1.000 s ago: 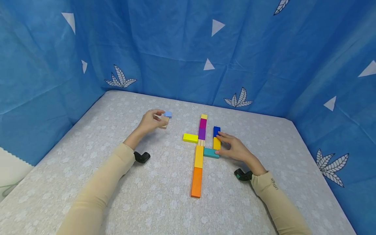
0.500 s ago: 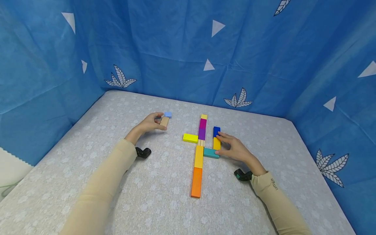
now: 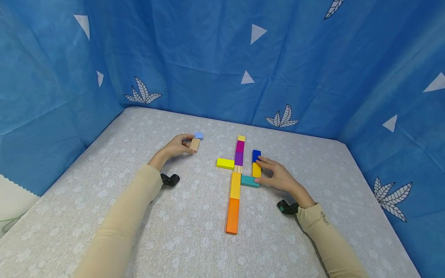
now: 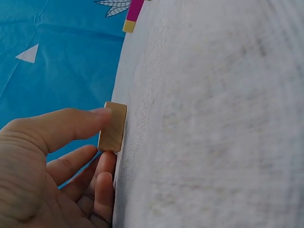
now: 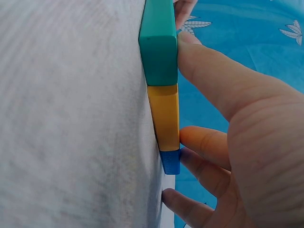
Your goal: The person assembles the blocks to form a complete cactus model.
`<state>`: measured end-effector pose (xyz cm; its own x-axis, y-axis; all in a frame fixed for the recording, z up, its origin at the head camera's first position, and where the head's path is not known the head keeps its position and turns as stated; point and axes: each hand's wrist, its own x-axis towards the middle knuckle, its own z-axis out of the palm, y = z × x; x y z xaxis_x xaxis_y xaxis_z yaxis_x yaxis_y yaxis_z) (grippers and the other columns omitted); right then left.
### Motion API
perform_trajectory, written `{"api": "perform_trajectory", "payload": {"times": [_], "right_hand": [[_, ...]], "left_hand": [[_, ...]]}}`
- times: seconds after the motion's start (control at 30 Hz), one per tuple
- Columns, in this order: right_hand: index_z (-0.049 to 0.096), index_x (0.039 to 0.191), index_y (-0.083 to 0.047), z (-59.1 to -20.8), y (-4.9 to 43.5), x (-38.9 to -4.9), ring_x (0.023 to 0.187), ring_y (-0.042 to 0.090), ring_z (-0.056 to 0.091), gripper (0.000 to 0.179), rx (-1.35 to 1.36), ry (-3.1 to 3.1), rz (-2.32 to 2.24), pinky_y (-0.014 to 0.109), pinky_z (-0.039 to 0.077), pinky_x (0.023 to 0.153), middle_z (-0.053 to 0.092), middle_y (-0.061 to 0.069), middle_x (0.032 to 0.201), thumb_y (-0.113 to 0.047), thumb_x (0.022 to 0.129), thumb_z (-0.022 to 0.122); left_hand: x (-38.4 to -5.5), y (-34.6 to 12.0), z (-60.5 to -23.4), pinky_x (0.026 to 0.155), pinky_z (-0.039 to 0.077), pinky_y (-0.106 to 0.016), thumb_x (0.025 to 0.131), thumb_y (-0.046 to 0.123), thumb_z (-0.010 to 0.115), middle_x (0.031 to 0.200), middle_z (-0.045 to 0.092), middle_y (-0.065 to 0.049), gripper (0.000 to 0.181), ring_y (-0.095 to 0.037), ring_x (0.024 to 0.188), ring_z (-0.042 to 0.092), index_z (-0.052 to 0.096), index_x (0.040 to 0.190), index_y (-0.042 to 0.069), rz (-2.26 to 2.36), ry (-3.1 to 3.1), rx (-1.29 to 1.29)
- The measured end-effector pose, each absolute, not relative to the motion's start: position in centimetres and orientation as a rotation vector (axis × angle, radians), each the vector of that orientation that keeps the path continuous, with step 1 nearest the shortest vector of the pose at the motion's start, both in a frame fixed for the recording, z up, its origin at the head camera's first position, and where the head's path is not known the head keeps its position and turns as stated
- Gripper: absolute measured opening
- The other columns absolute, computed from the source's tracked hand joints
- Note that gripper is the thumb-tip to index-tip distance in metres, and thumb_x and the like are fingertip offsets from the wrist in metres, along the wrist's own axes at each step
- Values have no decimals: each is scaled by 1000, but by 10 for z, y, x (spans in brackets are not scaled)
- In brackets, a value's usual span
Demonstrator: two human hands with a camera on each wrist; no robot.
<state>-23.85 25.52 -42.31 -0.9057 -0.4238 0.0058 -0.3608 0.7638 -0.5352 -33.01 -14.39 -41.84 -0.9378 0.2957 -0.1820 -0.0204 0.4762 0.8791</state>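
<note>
Between thumb and fingertips, my left hand (image 3: 175,146) pinches a plain wooden block (image 4: 114,127) low at the tabletop. A light blue block (image 3: 199,136) lies just beyond it. On the other side, my right hand (image 3: 279,175) has its fingers spread over several blocks lying end to end. Its thumb touches the teal block (image 5: 160,57), while two fingertips rest at the amber block (image 5: 165,116) and the dark blue block (image 5: 170,161). Another fingertip reaches down beside the dark blue one, close to the cloth.
A line of blocks runs down the table's middle: magenta (image 3: 240,146), purple (image 3: 238,158), a larger amber block (image 3: 235,185) and orange (image 3: 232,216). A bright yellow block (image 3: 225,163) juts left from it. Blue curtains (image 3: 215,58) enclose the patterned tablecloth (image 3: 194,231).
My left hand has shifted slightly toward me and lower, and the wooden block and the light blue block show more fully. My right hand stays in place on its blocks.
</note>
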Motion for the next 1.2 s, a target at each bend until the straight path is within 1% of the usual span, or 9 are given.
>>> {"api": "perform_trajectory", "payload": {"times": [0.07,0.23,0.43,0.53,0.67,0.93,1.07,1.2], "right_hand": [[46,145,-5,-423,255,-238,144,41,31,79,-632,2842,-825,61,28,113,37,14,156,-39,82,78],[46,145,-6,-424,256,-239,144,41,31,79,-634,2844,-816,62,28,113,37,14,156,-40,82,78],[46,145,-5,-424,256,-239,143,41,32,79,-648,2839,-834,61,28,113,37,14,156,-40,82,78],[46,145,-5,-425,257,-240,143,41,32,79,-647,2841,-836,62,29,113,37,15,156,-40,82,78],[47,145,-5,-426,257,-240,143,42,32,79,-648,2844,-833,62,29,113,38,15,155,-41,81,78],[46,145,-5,-425,257,-240,143,41,32,79,-652,2839,-843,62,29,113,37,15,155,-40,81,78],[46,145,-5,-424,257,-239,144,41,31,79,-650,2830,-846,61,28,113,37,15,156,-40,82,78],[46,145,-6,-424,256,-239,144,41,31,79,-650,2830,-842,61,28,113,37,14,156,-40,82,78]], "left_hand": [[-331,-144,-420,82,39,-28,84,5,74,132,47,-19,73,-22,102,43,38,148,2,1450,2421,234],[-332,-145,-421,81,40,-27,86,2,70,136,46,-18,70,-21,102,43,38,148,2,1442,2433,232],[-331,-144,-423,77,40,-26,87,2,70,124,50,-17,67,-20,98,44,40,147,2,1432,2463,218],[-331,-144,-423,78,41,-25,86,3,71,128,52,-18,67,-21,99,46,42,146,3,1436,2473,218],[-331,-145,-424,80,43,-26,85,5,74,138,51,-17,67,-22,103,50,45,145,3,1443,2482,208],[-330,-145,-425,83,45,-29,80,9,79,138,53,-17,67,-24,103,54,49,140,1,1444,2521,192],[-328,-142,-422,80,48,-27,79,13,81,136,54,-16,68,-23,101,55,50,139,2,1461,2499,159],[-326,-134,-414,73,51,-25,79,15,81,134,55,-13,67,-21,97,56,52,138,5,1502,2452,131]]}}
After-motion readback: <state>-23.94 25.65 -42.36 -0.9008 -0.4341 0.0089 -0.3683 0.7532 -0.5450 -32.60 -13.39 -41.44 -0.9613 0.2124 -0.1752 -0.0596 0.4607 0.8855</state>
